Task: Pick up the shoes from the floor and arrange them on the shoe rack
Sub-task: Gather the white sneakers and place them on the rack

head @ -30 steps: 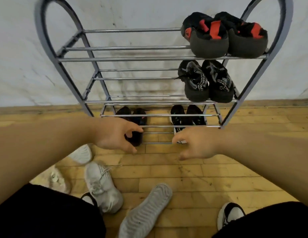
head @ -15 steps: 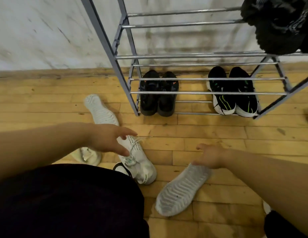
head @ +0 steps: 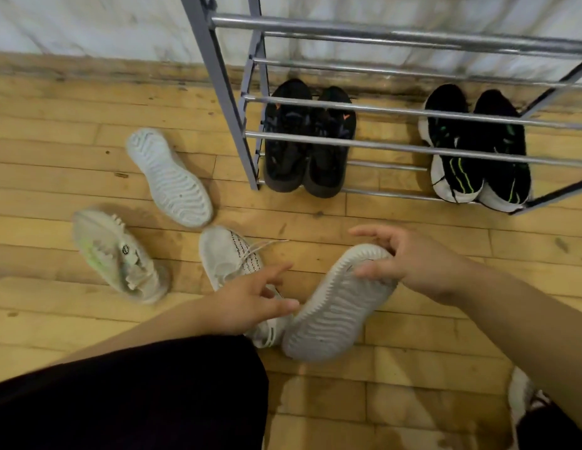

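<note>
Several pale shoes lie on the wooden floor in front of the grey metal shoe rack (head: 218,76). My right hand (head: 413,261) grips one end of a white shoe (head: 335,306) that lies sole up, thumb on the sole and fingers over its rim. Beside it, my left hand (head: 247,300) hovers with spread fingers over the heel of an upright white laced shoe (head: 227,254), holding nothing. Farther left, another white shoe (head: 169,177) lies sole up, and a cream shoe (head: 117,254) with a green streak lies on its side.
On the rack's bottom shelf stand a black pair (head: 309,141) and a black pair with white soles and green stripes (head: 474,147). Part of another white shoe (head: 520,394) shows at the lower right. My dark-clothed knee fills the lower left. A white wall stands behind the rack.
My view has dropped from the rack to the floor. Both hands came down from the bottom shelf; the right hand has taken hold of the sole-up white shoe and the left reached the laced one.
</note>
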Tool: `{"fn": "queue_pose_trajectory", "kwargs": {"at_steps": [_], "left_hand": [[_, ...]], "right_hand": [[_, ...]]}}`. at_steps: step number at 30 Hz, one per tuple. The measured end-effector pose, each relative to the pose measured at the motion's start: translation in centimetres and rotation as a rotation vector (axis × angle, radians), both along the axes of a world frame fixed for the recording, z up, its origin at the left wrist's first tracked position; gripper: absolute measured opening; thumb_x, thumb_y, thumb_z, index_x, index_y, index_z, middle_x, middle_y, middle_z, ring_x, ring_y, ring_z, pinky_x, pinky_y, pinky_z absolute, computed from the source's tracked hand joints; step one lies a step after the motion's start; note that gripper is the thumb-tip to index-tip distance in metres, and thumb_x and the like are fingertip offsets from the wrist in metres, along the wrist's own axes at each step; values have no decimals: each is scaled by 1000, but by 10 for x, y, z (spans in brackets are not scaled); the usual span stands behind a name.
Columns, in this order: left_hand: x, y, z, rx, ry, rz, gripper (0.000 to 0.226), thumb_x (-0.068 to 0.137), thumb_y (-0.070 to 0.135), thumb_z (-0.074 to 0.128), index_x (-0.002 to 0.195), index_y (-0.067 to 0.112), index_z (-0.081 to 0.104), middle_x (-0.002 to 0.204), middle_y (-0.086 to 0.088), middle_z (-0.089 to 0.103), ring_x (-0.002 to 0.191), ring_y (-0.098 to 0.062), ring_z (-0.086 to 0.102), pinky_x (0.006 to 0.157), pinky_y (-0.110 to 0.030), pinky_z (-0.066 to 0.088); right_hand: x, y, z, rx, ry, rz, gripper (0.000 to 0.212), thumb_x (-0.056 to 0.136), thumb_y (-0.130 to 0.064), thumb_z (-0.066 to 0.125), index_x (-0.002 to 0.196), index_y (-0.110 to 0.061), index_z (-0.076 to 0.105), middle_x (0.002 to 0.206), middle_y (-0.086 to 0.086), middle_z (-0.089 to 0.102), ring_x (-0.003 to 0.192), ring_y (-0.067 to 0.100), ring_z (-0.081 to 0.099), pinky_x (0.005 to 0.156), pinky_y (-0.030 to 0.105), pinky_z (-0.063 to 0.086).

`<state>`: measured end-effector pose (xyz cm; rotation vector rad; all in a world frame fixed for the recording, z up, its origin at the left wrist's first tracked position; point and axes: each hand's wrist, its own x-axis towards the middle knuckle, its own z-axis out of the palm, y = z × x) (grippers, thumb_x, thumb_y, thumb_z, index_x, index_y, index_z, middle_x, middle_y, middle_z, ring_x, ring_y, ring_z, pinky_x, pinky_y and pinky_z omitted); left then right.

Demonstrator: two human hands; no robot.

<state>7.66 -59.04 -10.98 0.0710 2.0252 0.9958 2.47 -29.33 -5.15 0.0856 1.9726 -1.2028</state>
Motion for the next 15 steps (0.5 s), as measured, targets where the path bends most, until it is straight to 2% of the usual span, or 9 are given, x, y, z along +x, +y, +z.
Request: {"fn": "queue_pose_trajectory", "kwargs": {"at_steps": [3,5,7,9,11,13,15], "left_hand": [[-5,3,10,129,-2,93,90,60,93,61,140,68,30,148,17,50,131,2,51,112,-28,42],[-8,8,20,254,-48,121,87,65,88,66,141,67,32,150,17,50,137,-1,48,115,-33,41],[-8,16,32,349,-37,63,73,86,65,70,150,51,38,148,16,54,137,-5,51,114,-36,42],[-9,24,49,409,9,49,46,100,31,65,143,36,50,132,23,65,124,1,59,101,-22,46],[-10,26,59,398,133,71,38,99,20,66,134,33,58,121,28,68,115,5,62,94,-15,47],[-8,22,55,343,274,81,46,97,22,71,137,38,57,127,27,66,120,5,60,102,-20,46],[-3,15,52,261,396,149,52,95,22,73,135,50,54,127,33,64,119,12,57,101,-16,45]], "right_hand": [[-15,0,25,-163,-7,123,73,77,-1,83,132,-42,60,106,-10,71,94,7,69,81,25,58],[-18,3,33,-270,-3,136,77,73,6,83,133,-38,61,102,-13,72,97,10,69,84,26,57],[-19,8,38,-416,-4,63,76,66,2,85,130,-35,67,104,-9,72,101,13,68,86,28,55],[-19,10,40,-488,20,9,76,63,1,89,128,-33,69,109,-6,73,103,13,68,87,27,55],[-18,9,41,-437,75,0,74,67,3,86,129,-30,65,111,-9,74,104,9,69,86,25,55],[-15,6,41,-325,123,40,72,69,-2,84,128,-37,65,120,-12,72,111,9,68,88,26,56],[-8,-1,39,-278,86,50,75,70,-10,90,130,-46,64,133,-12,64,120,10,63,92,30,57]]}}
